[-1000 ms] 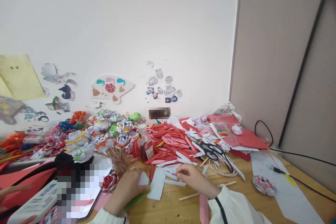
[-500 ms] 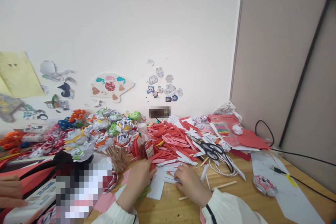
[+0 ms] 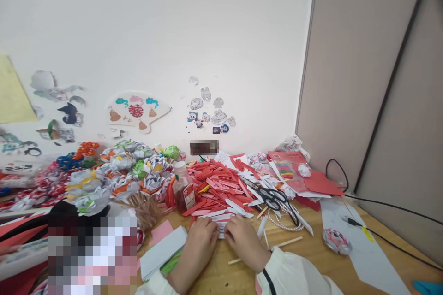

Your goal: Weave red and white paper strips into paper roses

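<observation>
My left hand (image 3: pixel 203 241) and my right hand (image 3: pixel 245 242) are close together at the front of the table. Their fingers are curled and pinch the two ends of a small white paper strip (image 3: pixel 221 229), mostly hidden by the fingers. Just beyond them is a heap of folded red and white paper pieces (image 3: pixel 221 184). White paper sheets (image 3: pixel 162 251) lie to the left of my left forearm, partly over some green paper (image 3: pixel 172 261). Behind my left hand stands a glue bottle (image 3: pixel 182 189). Wooden sticks (image 3: pixel 285 243) lie beside my right wrist.
Black-handled scissors (image 3: pixel 272 197) and a bead string (image 3: pixel 287 221) lie right of the heap. Several paper flower balls (image 3: pixel 124 170) pile up at the left. A pink-white paper ball (image 3: pixel 336 240) sits on white paper at the right, near a cable (image 3: pixel 353 222).
The white sheet that lay between my hands now shows to the left of my left forearm. My hands have drawn closer together around the strip. The view has turned slightly right.
</observation>
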Demonstrator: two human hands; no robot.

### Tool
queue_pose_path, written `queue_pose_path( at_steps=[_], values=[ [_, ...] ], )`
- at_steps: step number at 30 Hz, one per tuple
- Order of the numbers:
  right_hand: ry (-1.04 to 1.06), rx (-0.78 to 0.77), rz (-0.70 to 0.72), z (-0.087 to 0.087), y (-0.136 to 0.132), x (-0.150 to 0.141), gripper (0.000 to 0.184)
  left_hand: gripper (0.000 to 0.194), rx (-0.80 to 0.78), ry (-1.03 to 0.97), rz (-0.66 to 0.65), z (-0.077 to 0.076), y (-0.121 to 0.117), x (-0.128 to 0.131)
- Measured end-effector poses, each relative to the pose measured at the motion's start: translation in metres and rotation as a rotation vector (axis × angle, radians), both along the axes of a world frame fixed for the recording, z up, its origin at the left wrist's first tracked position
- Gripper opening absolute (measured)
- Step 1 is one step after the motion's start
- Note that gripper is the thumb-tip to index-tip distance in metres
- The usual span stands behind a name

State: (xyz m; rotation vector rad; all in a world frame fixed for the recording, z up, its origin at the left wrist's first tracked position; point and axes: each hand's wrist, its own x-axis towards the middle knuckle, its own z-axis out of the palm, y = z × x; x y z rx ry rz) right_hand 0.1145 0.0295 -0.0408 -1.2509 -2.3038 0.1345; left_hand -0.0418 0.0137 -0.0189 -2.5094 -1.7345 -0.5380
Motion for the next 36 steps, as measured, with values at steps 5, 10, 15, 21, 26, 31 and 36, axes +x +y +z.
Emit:
queue_pose_path(
  at_steps=[5,10,15,21,26,31,36],
  values=[
    [-0.031,-0.015,0.041,-0.002,-0.001,0.001,0.009,0.012,-0.019,-0.038,-0.060,-0.001,0.000,0.000],
    [-0.071,-0.035,0.022,0.001,0.000,0.000,0.007,0.010,-0.031,-0.054,-0.096,-0.003,-0.002,-0.001],
    [-0.045,-0.047,0.007,0.000,0.001,0.000,0.007,0.010,-0.044,-0.058,-0.133,-0.007,-0.001,-0.002],
    [-0.045,-0.047,0.024,0.002,0.001,-0.001,0.004,0.016,-0.043,-0.074,-0.139,-0.011,0.001,-0.002],
    [-0.029,-0.040,-0.010,-0.005,0.004,-0.003,0.006,0.015,-0.036,-0.111,-0.132,-0.009,0.001,-0.002],
    [0.099,-0.017,0.009,0.002,0.005,0.001,0.008,0.018,-0.036,-0.165,-0.133,-0.011,0.002,-0.004],
    [0.595,0.016,0.256,0.064,-0.020,0.001,0.015,0.017,-0.008,-0.271,-0.128,-0.015,0.008,-0.003]
  ],
)
